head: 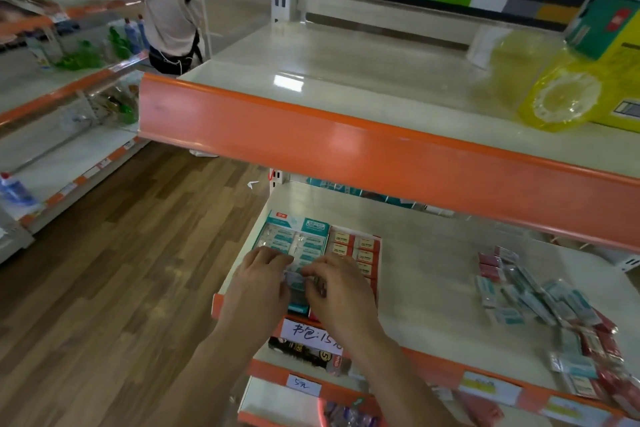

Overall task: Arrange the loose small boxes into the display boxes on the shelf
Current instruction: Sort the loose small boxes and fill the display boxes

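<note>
Hiding the teal display box's (pixel 294 243) front, left hand (pixel 258 288) and right hand (pixel 337 291) meet, each grip pinching one blurred small box (pixel 296 279).

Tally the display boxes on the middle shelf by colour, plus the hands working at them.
Teal display box: 1
Red display box: 1
Hands, left hand and right hand: 2
Total: 4

One head-worn wide-angle view looks steeply down, close over the shelf (pixel 433 288) edge and aisle floor (pixel 121 270)
</note>
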Tool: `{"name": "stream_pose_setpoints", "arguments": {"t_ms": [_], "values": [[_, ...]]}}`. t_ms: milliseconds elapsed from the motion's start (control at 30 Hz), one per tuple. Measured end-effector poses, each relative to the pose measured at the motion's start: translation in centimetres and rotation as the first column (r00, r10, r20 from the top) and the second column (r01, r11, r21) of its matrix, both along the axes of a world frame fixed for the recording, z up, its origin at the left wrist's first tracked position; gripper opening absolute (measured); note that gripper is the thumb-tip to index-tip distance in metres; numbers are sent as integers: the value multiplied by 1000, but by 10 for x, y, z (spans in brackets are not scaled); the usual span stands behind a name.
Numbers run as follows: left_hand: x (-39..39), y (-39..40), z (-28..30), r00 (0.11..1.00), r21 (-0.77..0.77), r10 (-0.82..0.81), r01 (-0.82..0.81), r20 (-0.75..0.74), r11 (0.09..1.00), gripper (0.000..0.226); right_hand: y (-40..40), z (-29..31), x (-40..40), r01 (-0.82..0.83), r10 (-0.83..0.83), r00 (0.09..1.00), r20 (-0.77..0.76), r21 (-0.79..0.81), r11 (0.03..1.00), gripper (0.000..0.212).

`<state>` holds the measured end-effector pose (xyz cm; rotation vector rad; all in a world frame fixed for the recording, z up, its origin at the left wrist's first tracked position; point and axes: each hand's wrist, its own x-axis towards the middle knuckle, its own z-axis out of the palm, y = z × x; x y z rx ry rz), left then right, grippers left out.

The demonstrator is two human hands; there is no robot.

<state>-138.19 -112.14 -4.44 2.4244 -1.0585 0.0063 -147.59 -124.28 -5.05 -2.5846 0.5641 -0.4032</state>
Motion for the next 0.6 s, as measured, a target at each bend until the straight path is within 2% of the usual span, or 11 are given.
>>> {"name": "stream_pose_setpoints", "arguments": {"t_ms": [133,200,400,600], "values": [[0,-9,0,1000,-14,27,-27,-15,1000,37,1,6,-2,-121,118,990,-72,-33,992,27],[1,-11,1,999,-8,35,-35,-11,999,37,4,7,-1,-121,119,990,-72,-33,992,28],[-10,-25,6,1000,34,-23,23,-1,999,43,-19,4,-27,101,-102,990,100,15,995,22],[-37,-60,11,989,-12,-143,143,25,990,32,-62,-4,-68,279,-286,953,105,76,957,21]]}}
